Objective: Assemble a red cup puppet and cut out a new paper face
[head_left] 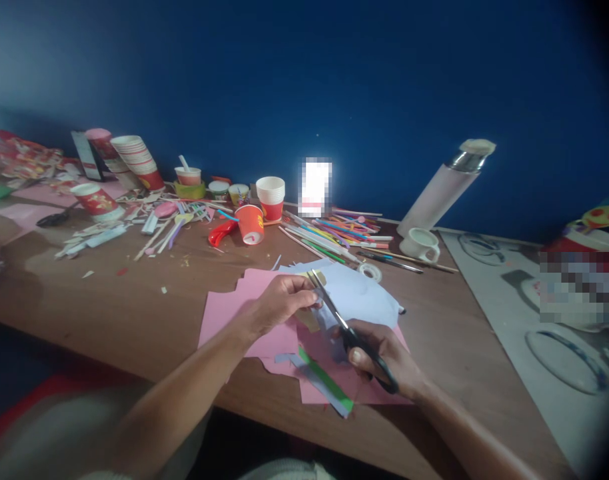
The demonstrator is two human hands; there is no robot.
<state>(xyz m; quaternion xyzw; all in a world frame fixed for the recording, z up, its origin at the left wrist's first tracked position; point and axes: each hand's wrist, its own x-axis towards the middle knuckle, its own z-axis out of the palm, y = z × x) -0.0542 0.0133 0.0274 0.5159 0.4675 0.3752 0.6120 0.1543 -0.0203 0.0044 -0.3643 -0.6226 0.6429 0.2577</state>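
Note:
My right hand (387, 347) grips a pair of black-handled scissors (370, 359), blades pointing up and left. The blade tips reach the fingertips of my left hand (283, 300). Its thumb and fingers are pinched on what looks like a small pale piece of paper (316, 295), mostly hidden by the fingers. Beneath both hands lie pink paper sheets (224, 320) and a light blue sheet (359, 297). A green paper strip (327, 380) rests on the pink paper at the table's near side, with bluish strips beside it.
Behind the papers are a tape roll (370, 272), many colored sticks (329, 237), a tilted orange paper cup (250, 223) and stacked cups (271, 193). A white mug (419, 245) and a leaning flask (439, 193) stand right. Paper scraps and another cup (97, 201) lie left. A blue wall (284, 80) closes the back.

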